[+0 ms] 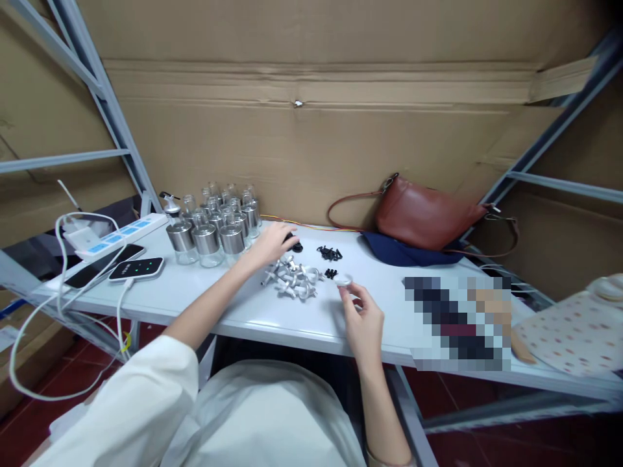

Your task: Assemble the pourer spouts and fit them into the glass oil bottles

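Observation:
My left hand [276, 242] reaches over a little pile of round black parts [298, 247], its fingers closing about one of them; the exact grip is partly hidden. In my right hand [363, 314], thumb and fingers pinch a silver spout top [343, 281] just above the table. Between the hands lies a heap of similar silver spout tops [294, 280]. Behind the right hand are small black pieces [331, 274] and a larger pile of black pieces [329, 253]. Several glass bottles with metal sleeves [206, 240] stand left of my left hand; one at the left end carries a silver top [172, 206].
Left on the white table [243, 322] are a power strip [124, 237], a dark phone [104, 266], and a white device [136, 270] with cables. A brown bag [423, 214] rests on dark blue cloth [409, 251] at back right. Cardboard [311, 149] walls the back.

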The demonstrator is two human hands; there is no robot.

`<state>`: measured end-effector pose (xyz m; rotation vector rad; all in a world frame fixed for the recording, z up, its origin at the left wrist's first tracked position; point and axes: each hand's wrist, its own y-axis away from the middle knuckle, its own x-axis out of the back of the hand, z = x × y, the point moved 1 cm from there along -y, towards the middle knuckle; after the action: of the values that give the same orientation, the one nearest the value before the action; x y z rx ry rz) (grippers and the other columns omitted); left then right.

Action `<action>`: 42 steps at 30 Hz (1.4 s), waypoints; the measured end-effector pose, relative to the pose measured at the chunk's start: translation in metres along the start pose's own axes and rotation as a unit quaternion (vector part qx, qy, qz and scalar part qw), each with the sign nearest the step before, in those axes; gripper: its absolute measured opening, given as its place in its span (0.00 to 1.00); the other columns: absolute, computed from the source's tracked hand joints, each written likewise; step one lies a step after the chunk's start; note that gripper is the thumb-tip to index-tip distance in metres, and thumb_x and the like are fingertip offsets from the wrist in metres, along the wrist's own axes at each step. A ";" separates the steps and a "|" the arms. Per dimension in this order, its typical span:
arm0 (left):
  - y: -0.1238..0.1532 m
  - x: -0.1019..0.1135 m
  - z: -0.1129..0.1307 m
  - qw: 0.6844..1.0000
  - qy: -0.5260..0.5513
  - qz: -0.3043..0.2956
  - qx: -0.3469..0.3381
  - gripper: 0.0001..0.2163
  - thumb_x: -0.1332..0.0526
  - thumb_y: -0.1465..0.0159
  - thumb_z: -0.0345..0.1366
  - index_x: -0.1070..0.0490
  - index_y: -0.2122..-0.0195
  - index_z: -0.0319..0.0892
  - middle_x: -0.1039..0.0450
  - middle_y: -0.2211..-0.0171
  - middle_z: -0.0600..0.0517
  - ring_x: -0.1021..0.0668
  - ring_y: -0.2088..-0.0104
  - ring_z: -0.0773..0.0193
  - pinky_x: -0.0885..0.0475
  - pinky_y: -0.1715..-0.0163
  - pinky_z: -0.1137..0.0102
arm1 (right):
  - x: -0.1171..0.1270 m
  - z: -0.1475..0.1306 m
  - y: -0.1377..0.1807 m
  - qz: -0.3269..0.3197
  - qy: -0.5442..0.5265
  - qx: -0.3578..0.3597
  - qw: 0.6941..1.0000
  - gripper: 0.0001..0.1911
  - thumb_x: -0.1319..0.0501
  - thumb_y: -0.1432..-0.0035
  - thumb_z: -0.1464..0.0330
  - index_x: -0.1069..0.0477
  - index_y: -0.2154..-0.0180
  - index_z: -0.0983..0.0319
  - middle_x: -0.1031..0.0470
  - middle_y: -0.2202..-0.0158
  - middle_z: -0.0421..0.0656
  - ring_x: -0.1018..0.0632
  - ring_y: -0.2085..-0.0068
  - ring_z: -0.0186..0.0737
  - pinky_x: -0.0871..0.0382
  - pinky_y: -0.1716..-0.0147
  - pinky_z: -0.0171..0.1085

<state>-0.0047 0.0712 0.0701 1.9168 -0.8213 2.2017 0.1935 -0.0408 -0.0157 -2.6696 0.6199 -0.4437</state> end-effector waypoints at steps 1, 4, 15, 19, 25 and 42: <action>0.015 -0.001 0.006 1.000 0.015 0.002 -0.008 0.20 0.54 0.32 0.44 0.37 0.44 0.40 0.33 0.45 0.45 0.32 0.44 0.59 0.38 0.45 0.65 | -0.002 0.000 0.000 -0.009 0.031 0.016 0.999 0.17 0.43 0.45 0.57 0.26 0.65 0.64 0.25 0.64 0.48 0.26 0.65 0.43 0.33 0.65 0.40; 0.057 -0.009 0.017 0.993 0.114 -0.010 -0.023 0.31 0.49 0.38 0.55 0.45 0.38 0.41 0.47 0.36 0.41 0.46 0.36 0.50 0.47 0.39 0.54 | -0.007 0.000 0.000 -0.033 0.113 0.077 0.990 0.17 0.46 0.42 0.59 0.24 0.65 0.63 0.27 0.66 0.48 0.28 0.62 0.46 0.32 0.61 0.44; 0.100 -0.042 -0.002 0.950 0.303 -0.018 0.071 0.52 0.36 0.50 0.57 0.68 0.34 0.43 0.73 0.32 0.40 0.65 0.33 0.48 0.57 0.36 0.51 | -0.034 -0.003 -0.003 -0.162 0.160 0.079 0.971 0.42 0.43 0.44 0.55 0.52 0.37 0.72 0.50 0.35 0.58 0.48 0.35 0.52 0.49 0.38 0.51; 0.106 -0.042 -0.016 0.932 0.352 0.007 0.088 0.51 0.35 0.48 0.53 0.70 0.34 0.44 0.71 0.32 0.39 0.59 0.33 0.48 0.56 0.36 0.52 | -0.054 -0.017 -0.003 -0.236 0.181 0.037 0.954 0.49 0.40 0.48 0.52 0.57 0.36 0.72 0.61 0.33 0.58 0.58 0.33 0.54 0.55 0.37 0.52; 0.111 -0.037 -0.026 0.921 0.379 -0.024 0.085 0.51 0.34 0.49 0.50 0.69 0.34 0.42 0.68 0.32 0.39 0.55 0.33 0.49 0.55 0.36 0.55 | -0.067 -0.028 0.000 -0.252 0.184 0.055 0.948 0.42 0.42 0.45 0.55 0.52 0.37 0.70 0.53 0.34 0.58 0.51 0.34 0.52 0.53 0.37 0.50; 0.071 -0.032 -0.032 0.954 0.283 -0.073 0.060 0.41 0.47 0.41 0.57 0.59 0.35 0.35 0.64 0.33 0.37 0.56 0.33 0.51 0.57 0.36 0.55 | -0.078 -0.029 0.006 -0.262 0.199 0.113 0.937 0.48 0.37 0.49 0.57 0.58 0.35 0.66 0.53 0.34 0.59 0.51 0.34 0.53 0.50 0.39 0.55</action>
<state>-0.0563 0.0340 0.0148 1.2106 -0.4410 2.5450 0.1140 -0.0166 -0.0094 -2.5043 -0.0663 -1.1455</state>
